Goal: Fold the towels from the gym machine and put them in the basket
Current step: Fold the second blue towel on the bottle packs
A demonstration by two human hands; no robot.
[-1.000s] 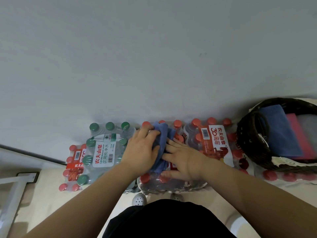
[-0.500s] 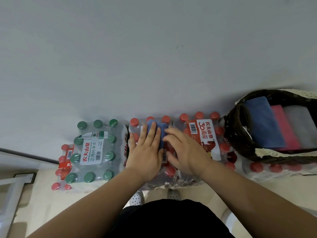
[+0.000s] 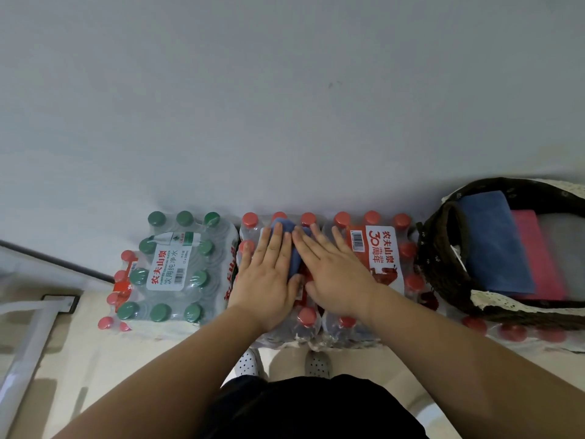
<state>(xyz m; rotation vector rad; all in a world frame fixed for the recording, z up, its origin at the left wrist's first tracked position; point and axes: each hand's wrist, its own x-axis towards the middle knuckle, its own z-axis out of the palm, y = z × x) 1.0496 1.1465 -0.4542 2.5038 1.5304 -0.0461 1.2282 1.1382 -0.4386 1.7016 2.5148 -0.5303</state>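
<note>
the dark woven basket with a cream lace trim sits at the right on top of a row of red-capped bottles. in it we see a folded deep-blue towel lying flat, with a folded pink towel just beside it on the right. the small blue towel lies on top of the middle shrink-wrapped pack of red-capped water bottles, close to the pale grey wall. it looks like a soft, narrow bundle with a rounded end showing past the fingertips. the basket is cut off by the right edge of the view, and a pale thing to the right of the pink towel is too blurred for us to name. most of the small blue towel is hidden under the two hands, so we cannot tell how it is folded; only its far end and a strip between the hands show. the left hand lies flat on the towel's left side, fingers straight and together, pointing toward the wall and gripping nothing. the right hand also lies flat and ungripping, fingers straight and slightly spread, angled toward the left hand, its palm over the towel's right side.
</note>
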